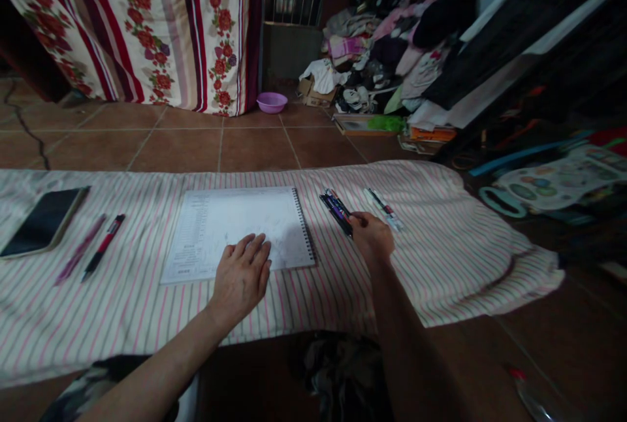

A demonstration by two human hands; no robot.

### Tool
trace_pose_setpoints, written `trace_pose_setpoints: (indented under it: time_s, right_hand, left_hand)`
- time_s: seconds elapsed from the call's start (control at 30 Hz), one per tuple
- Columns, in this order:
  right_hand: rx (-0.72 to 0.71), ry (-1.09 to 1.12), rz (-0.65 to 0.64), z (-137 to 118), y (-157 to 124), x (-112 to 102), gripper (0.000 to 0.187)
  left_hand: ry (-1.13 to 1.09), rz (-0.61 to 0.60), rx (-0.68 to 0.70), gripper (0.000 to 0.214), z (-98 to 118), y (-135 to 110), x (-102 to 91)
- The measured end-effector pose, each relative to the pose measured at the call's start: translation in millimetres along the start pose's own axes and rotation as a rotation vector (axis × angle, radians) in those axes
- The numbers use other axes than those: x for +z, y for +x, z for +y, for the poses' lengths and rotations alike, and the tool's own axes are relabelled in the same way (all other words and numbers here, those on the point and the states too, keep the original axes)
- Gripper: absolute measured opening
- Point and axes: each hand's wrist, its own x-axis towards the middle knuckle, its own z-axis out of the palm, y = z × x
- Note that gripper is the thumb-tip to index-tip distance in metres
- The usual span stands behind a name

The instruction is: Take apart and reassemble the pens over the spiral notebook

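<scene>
My left hand point(243, 273) lies flat on the lower edge of a white spiral-bound notebook point(249, 210), its fingers stretched out and holding nothing. The notebook's wire binding runs down its right side, and faint marks show on the page. To the right, my right hand point(373, 236) is closed at the near end of a small bunch of pens point(337, 211), which lies on the striped cloth. Just beyond that hand are more pens point(381, 203), slim and pale with dark parts; the hand is close to their near ends.
A red and black pen point(104, 247), a purple pen point(81, 249) and a phone point(43, 221) lie at the left on the striped cloth point(142, 226). Past the table are a purple basin point(272, 102), a floral curtain point(161, 30) and a clothes pile point(392, 49).
</scene>
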Motion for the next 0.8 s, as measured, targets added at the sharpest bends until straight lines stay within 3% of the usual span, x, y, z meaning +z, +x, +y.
trace_pose_setpoints:
  time_s: [0.3,0.4,0.6,0.8]
  right_hand:
    - [-0.008,-0.066,-0.031,-3.8,-2.1,-4.5,0.032]
    - [-0.026,-0.09,0.021,-6.9,-2.2,-3.1,0.034]
    - [-0.332,0.023,0.257,-26.4,-8.0,11.8,0.031]
    - [-0.612,0.162,0.288,-63.2,-26.1,31.6,0.027]
  left_hand:
    - [-0.02,-0.019,-0.017,0.032,0.3,-1.2,0.6]
    - [-0.039,-0.026,-0.023,0.031,0.3,-0.4,-0.2]
    - [-0.096,-0.004,-0.021,0.027,-4.4,2.9,-1.6]
    - [-0.103,0.061,-0.074,0.02,-23.3,4.0,-5.9]
